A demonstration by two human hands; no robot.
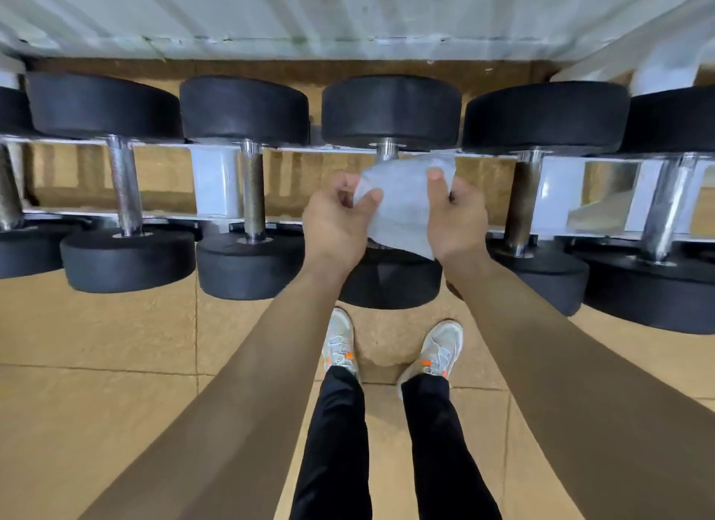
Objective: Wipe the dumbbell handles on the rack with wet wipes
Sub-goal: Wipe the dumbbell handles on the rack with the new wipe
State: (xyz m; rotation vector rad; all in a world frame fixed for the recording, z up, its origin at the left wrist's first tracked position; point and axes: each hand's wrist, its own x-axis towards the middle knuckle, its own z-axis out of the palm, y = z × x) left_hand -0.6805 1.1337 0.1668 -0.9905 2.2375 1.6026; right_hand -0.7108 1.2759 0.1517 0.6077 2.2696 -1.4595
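Several black dumbbells with metal handles lie side by side on a white rack [211, 179]. A white wet wipe [404, 202] is spread out above the handle of the middle dumbbell [390, 111], hiding most of that handle. My left hand [336, 221] pinches the wipe's left edge between thumb and fingers. My right hand [456, 218] pinches its right edge, thumb on top. Only the top end of the middle handle [386, 150] shows above the wipe.
Neighbouring dumbbell handles [253, 194] [522, 202] stand close on both sides of my hands. A corrugated white wall [348, 13] runs behind the rack. My feet in light sneakers [340, 343] stand on tan floor tiles just below the rack.
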